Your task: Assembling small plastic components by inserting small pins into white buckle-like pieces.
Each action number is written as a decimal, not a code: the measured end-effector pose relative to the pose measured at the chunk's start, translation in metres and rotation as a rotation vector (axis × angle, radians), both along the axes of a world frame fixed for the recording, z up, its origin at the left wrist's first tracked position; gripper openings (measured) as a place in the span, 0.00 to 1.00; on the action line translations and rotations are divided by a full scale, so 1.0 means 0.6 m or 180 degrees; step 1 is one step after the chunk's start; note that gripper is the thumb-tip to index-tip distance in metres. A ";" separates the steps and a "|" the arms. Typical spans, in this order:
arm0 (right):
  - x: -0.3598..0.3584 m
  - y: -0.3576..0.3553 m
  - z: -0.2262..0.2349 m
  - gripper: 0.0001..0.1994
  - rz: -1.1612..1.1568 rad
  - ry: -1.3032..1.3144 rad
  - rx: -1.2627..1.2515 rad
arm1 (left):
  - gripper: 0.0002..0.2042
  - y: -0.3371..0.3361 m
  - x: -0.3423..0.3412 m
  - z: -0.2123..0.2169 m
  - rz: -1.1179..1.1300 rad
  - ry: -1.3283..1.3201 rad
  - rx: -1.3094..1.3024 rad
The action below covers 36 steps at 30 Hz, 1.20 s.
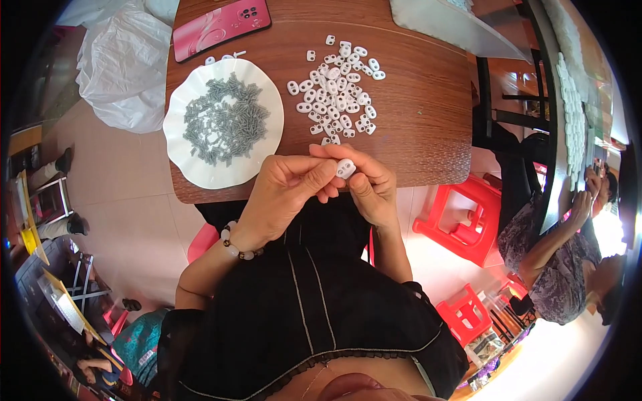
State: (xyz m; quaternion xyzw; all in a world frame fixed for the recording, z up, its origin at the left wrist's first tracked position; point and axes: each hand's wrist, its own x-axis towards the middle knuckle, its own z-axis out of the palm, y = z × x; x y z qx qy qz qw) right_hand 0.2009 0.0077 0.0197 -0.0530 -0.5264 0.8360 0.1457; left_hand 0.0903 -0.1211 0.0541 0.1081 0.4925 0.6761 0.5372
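Just over the table's near edge, my left hand (291, 190) and my right hand (374, 190) meet. Between their fingertips is a small white oval piece with two holes, which looks like a cord lock (345, 168). The left thumb and index finger pinch its left side; the right thumb and fingers close on its right. Beyond my hands lies a loose heap of similar white two-holed pieces (338, 87). To the left, a white scalloped plate (175, 150) bears a pile of small grey springs (244, 123).
A pink phone (217, 30) lies at the far left of the brown wooden table (428, 120). A few small white parts (224, 58) sit behind the plate. A white plastic bag (124, 67) is left of the table, red stools (461, 220) right. Another person (558, 267) works farther right.
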 end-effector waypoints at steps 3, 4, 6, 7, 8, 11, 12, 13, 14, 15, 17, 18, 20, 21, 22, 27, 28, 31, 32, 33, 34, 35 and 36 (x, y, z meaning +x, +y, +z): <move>0.000 0.000 -0.003 0.26 0.0005 -0.0066 -0.0103 | 0.13 -0.001 -0.002 -0.003 0.0018 -0.0209 -0.0017; 0.000 0.000 -0.005 0.26 -0.0001 -0.0062 -0.0097 | 0.13 -0.001 -0.003 -0.004 0.0047 -0.0263 -0.0042; -0.001 -0.001 -0.008 0.23 -0.0059 -0.0077 0.0023 | 0.13 -0.001 -0.004 -0.006 0.0073 -0.0311 -0.0063; -0.001 0.000 -0.007 0.23 -0.0061 -0.0072 0.0026 | 0.12 -0.002 -0.005 -0.007 0.0055 -0.0329 -0.0043; 0.000 0.003 -0.005 0.24 -0.0023 -0.0162 0.0046 | 0.11 -0.003 -0.006 -0.008 0.0038 -0.0347 -0.0023; 0.000 0.004 -0.006 0.24 0.0006 -0.0264 0.0074 | 0.11 -0.002 -0.004 -0.006 0.0071 -0.0287 -0.0066; -0.001 0.004 -0.007 0.23 0.0004 -0.0280 0.0076 | 0.11 -0.003 -0.002 -0.007 0.0068 -0.0284 -0.0061; -0.001 0.005 -0.007 0.23 0.0001 -0.0278 0.0081 | 0.11 -0.003 -0.001 -0.010 0.0090 -0.0192 -0.0068; -0.002 0.005 -0.006 0.22 0.0005 -0.0282 0.0090 | 0.11 -0.003 0.000 -0.011 0.0112 -0.0100 -0.0075; -0.003 0.005 -0.006 0.22 0.0008 -0.0286 0.0098 | 0.11 -0.004 0.000 -0.012 0.0110 -0.0097 -0.0071; -0.004 0.003 -0.004 0.21 -0.0005 -0.0302 0.0086 | 0.11 -0.004 0.000 -0.014 0.0097 -0.0127 -0.0099; -0.005 0.003 -0.003 0.20 -0.0013 -0.0319 0.0071 | 0.11 -0.004 0.000 -0.014 0.0096 -0.0123 -0.0094; -0.004 0.002 -0.007 0.20 -0.0033 -0.0348 0.0086 | 0.13 -0.005 0.000 -0.016 0.0163 -0.0181 -0.0075; -0.004 0.002 -0.010 0.19 -0.0055 -0.0378 0.0096 | 0.13 -0.005 0.001 -0.016 0.0160 -0.0175 -0.0066; -0.004 0.002 -0.012 0.19 -0.0059 -0.0372 0.0104 | 0.13 -0.005 0.001 -0.017 0.0186 -0.0289 -0.0076; -0.007 0.003 -0.012 0.17 -0.0055 -0.0291 0.0111 | 0.13 -0.006 -0.001 -0.021 0.0203 -0.0615 0.0011; -0.008 0.003 -0.011 0.17 -0.0056 -0.0291 0.0117 | 0.13 -0.006 -0.001 -0.021 0.0210 -0.0594 -0.0002; -0.010 0.001 -0.010 0.17 -0.0081 -0.0306 0.0054 | 0.13 -0.008 0.000 -0.023 0.0226 -0.0546 -0.0010; -0.010 0.000 -0.010 0.17 -0.0085 -0.0334 0.0051 | 0.13 -0.009 0.000 -0.025 0.0233 -0.0517 -0.0010; -0.011 0.001 -0.009 0.17 -0.0090 -0.0362 0.0048 | 0.13 -0.009 0.000 -0.025 0.0233 -0.0515 -0.0004; -0.012 0.001 -0.008 0.17 -0.0089 -0.0358 0.0055 | 0.13 -0.010 -0.001 -0.026 0.0227 -0.0537 0.0002; -0.012 0.003 -0.007 0.16 -0.0097 -0.0384 0.0101 | 0.12 -0.011 -0.001 -0.026 0.0221 -0.0558 0.0009; -0.012 0.005 -0.006 0.16 -0.0101 -0.0408 0.0146 | 0.12 -0.011 -0.001 -0.025 0.0225 -0.0551 0.0017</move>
